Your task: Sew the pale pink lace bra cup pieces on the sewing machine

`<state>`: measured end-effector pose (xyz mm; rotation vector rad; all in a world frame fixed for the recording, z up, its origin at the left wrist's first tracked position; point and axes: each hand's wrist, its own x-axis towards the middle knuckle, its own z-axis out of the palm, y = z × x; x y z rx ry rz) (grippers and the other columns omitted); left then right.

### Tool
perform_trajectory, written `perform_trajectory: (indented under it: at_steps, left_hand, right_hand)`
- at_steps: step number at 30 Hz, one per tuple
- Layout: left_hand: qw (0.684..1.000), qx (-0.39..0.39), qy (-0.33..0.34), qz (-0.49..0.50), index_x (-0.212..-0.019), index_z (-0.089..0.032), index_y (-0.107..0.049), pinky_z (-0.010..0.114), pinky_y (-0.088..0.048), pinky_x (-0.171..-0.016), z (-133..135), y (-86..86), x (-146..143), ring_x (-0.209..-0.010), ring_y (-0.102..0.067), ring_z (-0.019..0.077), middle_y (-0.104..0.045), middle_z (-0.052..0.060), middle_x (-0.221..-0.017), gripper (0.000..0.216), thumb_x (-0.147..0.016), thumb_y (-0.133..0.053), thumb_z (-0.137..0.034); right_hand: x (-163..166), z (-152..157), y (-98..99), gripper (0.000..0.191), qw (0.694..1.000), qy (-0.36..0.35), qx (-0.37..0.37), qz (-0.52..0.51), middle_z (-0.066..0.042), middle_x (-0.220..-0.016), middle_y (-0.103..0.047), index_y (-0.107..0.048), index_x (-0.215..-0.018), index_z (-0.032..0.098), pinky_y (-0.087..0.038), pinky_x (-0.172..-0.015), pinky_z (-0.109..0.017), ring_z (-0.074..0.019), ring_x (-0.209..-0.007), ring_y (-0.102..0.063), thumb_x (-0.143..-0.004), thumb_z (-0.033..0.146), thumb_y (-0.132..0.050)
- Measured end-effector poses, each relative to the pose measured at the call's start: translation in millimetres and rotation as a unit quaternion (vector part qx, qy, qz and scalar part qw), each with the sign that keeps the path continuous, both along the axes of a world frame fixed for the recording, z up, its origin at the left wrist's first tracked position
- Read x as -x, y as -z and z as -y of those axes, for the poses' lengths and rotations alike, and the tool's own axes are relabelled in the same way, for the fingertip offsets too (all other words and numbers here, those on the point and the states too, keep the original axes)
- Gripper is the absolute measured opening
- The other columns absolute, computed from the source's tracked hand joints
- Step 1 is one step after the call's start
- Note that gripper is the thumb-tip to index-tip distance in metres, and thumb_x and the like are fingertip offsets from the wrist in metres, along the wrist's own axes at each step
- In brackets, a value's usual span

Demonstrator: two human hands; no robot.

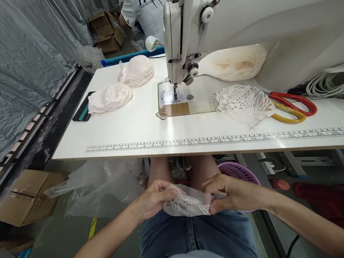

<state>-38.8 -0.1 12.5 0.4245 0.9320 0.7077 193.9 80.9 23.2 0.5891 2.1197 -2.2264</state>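
Over my lap, below the table's front edge, a piece of sheer white lace fabric [186, 204] is stretched between my two hands. My left hand [157, 198] pinches its left end between thumb and fingers. The right end is gripped by my right hand [223, 193], thumb toward me. A scalloped trim runs along the piece. Above my hands stands a white sewing machine [178, 39], its needle over the metal plate [174, 99]. Another lace piece [244, 102] lies right of the needle, against scissors [294, 108] with red and yellow handles.
Two bundles of pale lace pieces, a nearer one [111, 98] and a farther one [137, 70], lie on the left of the white table [131, 128]. The nearer overlaps a dark phone-like object [83, 109]. A purple basket [239, 171] and cardboard box [28, 197] stand below. Another person [145, 9] sits beyond.
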Motion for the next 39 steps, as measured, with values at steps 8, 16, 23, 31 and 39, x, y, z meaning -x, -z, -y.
perform_trajectory:
  at_steps: [8,16,23,31,39]
  left_hand:
    - [0.997,-0.026,0.012,-0.07,-0.082,-0.009,-0.073,0.024,-0.044,-0.067,-6.5,-0.5,-3.6,-0.063,-0.06,0.0134,-0.069,0.008,-0.069,0.042,-0.061,-0.078,-0.045]
    - [0.963,-0.14,0.092,-0.213,-0.081,-0.008,-0.071,0.019,-0.036,-0.05,-7.9,-3.7,-7.7,-0.053,-0.05,0.0086,-0.064,0.005,-0.062,0.039,-0.072,-0.068,-0.046]
    - [0.939,-0.196,0.115,-0.258,-0.087,-0.011,-0.069,0.019,-0.04,-0.057,-4.3,-4.5,-8.8,-0.062,-0.059,0.0125,-0.069,0.005,-0.07,0.029,-0.07,-0.07,-0.035]
    - [0.92,-0.227,0.128,-0.293,-0.085,-0.01,-0.07,0.018,-0.038,-0.053,-4.9,-7.4,-9.2,-0.058,-0.057,0.0115,-0.069,0.004,-0.068,0.025,-0.074,-0.064,-0.033]
    - [0.911,-0.234,0.136,-0.311,-0.085,-0.01,-0.071,0.017,-0.034,-0.051,-2.3,-5.1,-8.2,-0.053,-0.052,0.0092,-0.067,0.003,-0.064,0.029,-0.074,-0.065,-0.037]
  right_hand:
    - [14.1,7.5,-11.5,0.031,0.99,0.123,0.006,0.064,0.003,-0.061,-0.05,-0.059,-0.072,0.016,-0.032,-0.052,-0.021,-0.0092,-0.057,-0.042,-0.074,0.047,-0.064]
    - [21.2,13.0,-8.3,0.031,0.987,0.122,-0.046,0.095,0.002,-0.064,-0.054,-0.06,-0.074,0.018,-0.03,-0.051,-0.022,-0.0104,-0.058,-0.042,-0.076,0.049,-0.062]
    - [23.0,21.7,3.4,0.036,0.981,0.154,-0.037,0.109,0.004,-0.057,-0.046,-0.058,-0.071,0.018,-0.027,-0.048,-0.023,-0.0099,-0.053,-0.037,-0.077,0.053,-0.059]
    - [26.3,24.0,1.6,0.025,0.968,0.162,-0.175,0.075,-0.001,-0.085,-0.058,-0.051,-0.096,0.023,-0.039,-0.062,-0.025,-0.0154,-0.075,-0.052,-0.085,0.045,-0.054]
    - [28.7,24.7,0.1,0.025,0.972,0.132,-0.17,0.094,0.0,-0.079,-0.058,-0.054,-0.091,0.022,-0.031,-0.05,-0.022,-0.0122,-0.063,-0.047,-0.088,0.046,-0.049]
